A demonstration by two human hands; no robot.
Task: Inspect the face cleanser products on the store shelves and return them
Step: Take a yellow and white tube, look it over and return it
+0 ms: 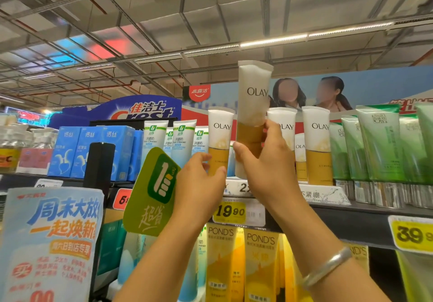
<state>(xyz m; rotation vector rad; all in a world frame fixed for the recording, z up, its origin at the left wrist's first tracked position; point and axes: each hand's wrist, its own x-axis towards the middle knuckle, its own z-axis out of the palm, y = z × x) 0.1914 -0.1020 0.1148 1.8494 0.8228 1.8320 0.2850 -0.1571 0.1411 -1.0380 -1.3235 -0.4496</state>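
My right hand grips a white and amber Olay cleanser tube around its lower half, holding it upright above the top shelf, raised over its row. My left hand has fingers and thumb curled round the bottom of another Olay tube that stands on the shelf just left of the raised one. Two more Olay tubes stand to the right, partly hidden behind my right hand.
Green tubes fill the shelf's right end; white-blue face cleaner tubes and blue boxes stand left. A green hanging sign juts out beside my left wrist. Pond's tubes sit on the shelf below, under yellow price tags.
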